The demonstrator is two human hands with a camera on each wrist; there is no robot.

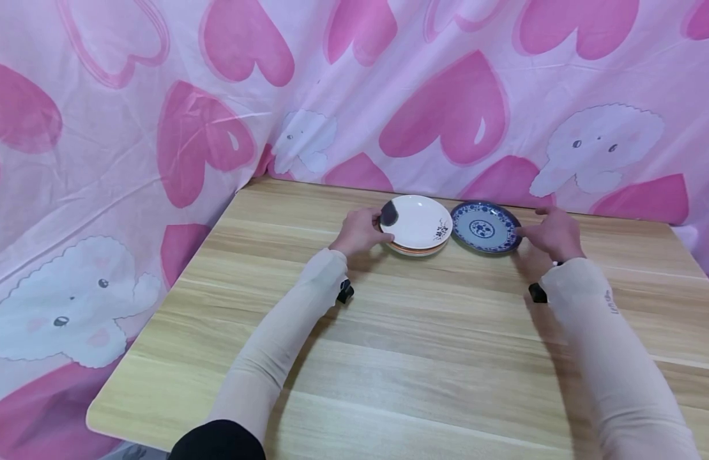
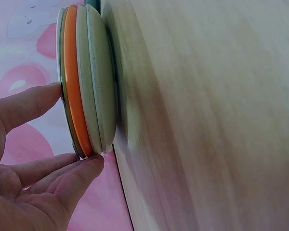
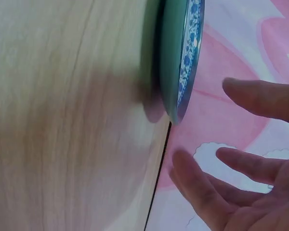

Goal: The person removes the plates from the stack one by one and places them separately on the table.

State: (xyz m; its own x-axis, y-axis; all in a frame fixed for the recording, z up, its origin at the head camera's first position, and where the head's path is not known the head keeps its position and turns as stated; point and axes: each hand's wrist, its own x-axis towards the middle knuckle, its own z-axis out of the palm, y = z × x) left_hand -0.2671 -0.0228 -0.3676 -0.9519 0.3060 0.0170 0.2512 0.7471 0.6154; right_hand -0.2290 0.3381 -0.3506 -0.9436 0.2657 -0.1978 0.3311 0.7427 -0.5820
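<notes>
Near the centre of the head view, the left hand (image 1: 359, 231) pinches the rim of a plate stack (image 1: 414, 223) by the counter's (image 1: 400, 358) far edge. Just right is a blue-patterned plate (image 1: 482, 228), beside the right hand (image 1: 554, 233), its fingers spread wide.

One plate stack (image 1: 414, 221), one blue plate (image 1: 482, 229), two hands (image 1: 359, 232) (image 1: 557, 234).

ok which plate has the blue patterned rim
The blue-and-white plate nearest the right hand, just right of the stack. The stack's top plate is white instead, with a dark patch at its edge.
</notes>
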